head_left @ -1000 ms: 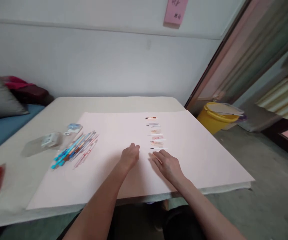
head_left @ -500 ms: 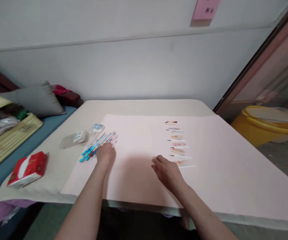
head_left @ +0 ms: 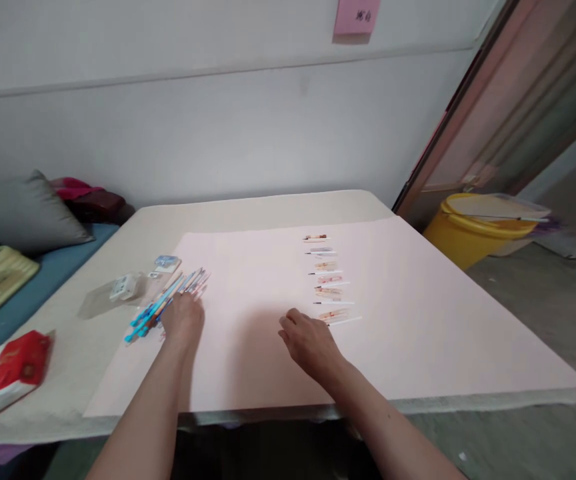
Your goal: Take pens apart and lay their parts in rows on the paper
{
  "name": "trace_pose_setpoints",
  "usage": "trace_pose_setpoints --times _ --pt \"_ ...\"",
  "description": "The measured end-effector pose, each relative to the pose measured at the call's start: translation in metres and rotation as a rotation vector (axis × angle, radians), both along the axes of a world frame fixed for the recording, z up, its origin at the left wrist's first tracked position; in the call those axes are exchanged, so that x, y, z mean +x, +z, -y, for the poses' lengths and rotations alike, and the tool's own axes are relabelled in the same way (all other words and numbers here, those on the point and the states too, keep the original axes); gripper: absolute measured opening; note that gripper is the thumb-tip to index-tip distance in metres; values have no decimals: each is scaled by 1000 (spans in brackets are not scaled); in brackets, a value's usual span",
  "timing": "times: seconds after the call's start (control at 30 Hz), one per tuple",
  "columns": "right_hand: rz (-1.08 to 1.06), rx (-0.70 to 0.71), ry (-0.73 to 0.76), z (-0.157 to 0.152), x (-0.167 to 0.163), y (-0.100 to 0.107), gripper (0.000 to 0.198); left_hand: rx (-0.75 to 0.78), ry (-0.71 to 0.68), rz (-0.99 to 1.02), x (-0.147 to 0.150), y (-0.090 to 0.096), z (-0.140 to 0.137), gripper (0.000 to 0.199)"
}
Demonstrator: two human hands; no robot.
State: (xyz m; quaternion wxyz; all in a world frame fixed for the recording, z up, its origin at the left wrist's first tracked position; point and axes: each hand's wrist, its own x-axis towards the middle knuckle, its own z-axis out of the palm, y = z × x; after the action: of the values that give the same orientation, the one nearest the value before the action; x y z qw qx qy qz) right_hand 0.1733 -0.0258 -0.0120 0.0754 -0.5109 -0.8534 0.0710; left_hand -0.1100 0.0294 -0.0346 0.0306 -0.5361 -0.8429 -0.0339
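My left hand (head_left: 183, 317) reaches into a loose pile of pens (head_left: 159, 301), light blue, brown and pale ones among them. Its fingers bend down over the pile, and their tips are hidden, so what they grip cannot be made out. My right hand (head_left: 311, 339) rests low over the pink sheet (head_left: 248, 267), fingers loosely curled, a small gap at the thumb, nothing seen in it. Just beyond it runs a column of thin white sticks with dark tips, the nearest stick (head_left: 347, 321) close to my knuckles. Short clear pieces with coloured markings (head_left: 329, 293) lie between the sticks.
Left of the pile are a clear plastic case (head_left: 103, 298), a white block (head_left: 125, 287) and a small blue-and-white packet (head_left: 167, 262). A red tissue pack (head_left: 11, 367) sits at the left table edge. A yellow bin (head_left: 461, 230) stands on the floor at the right.
The whole view has swung to the right, so things appear further left. Both hands keep nearly the same places, the left at the pile and the right by the column.
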Motion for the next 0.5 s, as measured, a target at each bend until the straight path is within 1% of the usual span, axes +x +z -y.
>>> trace_pose_setpoints --times 0.07,0.13,0.23,0.3,0.37,0.43,0.47,0.5 --pt "-6 15 23 4 -4 -1 14 16 2 42 1 0 1 32" --pt "-17 22 40 7 -6 -1 13 72 11 120 1 2 2 30" --pt "-62 -5 36 9 -8 0 14 185 59 333 -2 7 0 18" --pt "-157 -52 4 9 -10 2 15 219 77 484 -1 12 -3 13" --pt "-337 -126 -48 8 -12 5 18 216 43 609 8 18 -6 16" --pt "-600 -247 -113 6 -15 6 19 222 -35 814 28 25 -3 21" --pt "-754 -336 -148 4 -16 7 20 212 -93 951 41 28 0 23" --pt "-917 -441 -182 3 -17 7 23 230 -155 1304 55 30 4 21"
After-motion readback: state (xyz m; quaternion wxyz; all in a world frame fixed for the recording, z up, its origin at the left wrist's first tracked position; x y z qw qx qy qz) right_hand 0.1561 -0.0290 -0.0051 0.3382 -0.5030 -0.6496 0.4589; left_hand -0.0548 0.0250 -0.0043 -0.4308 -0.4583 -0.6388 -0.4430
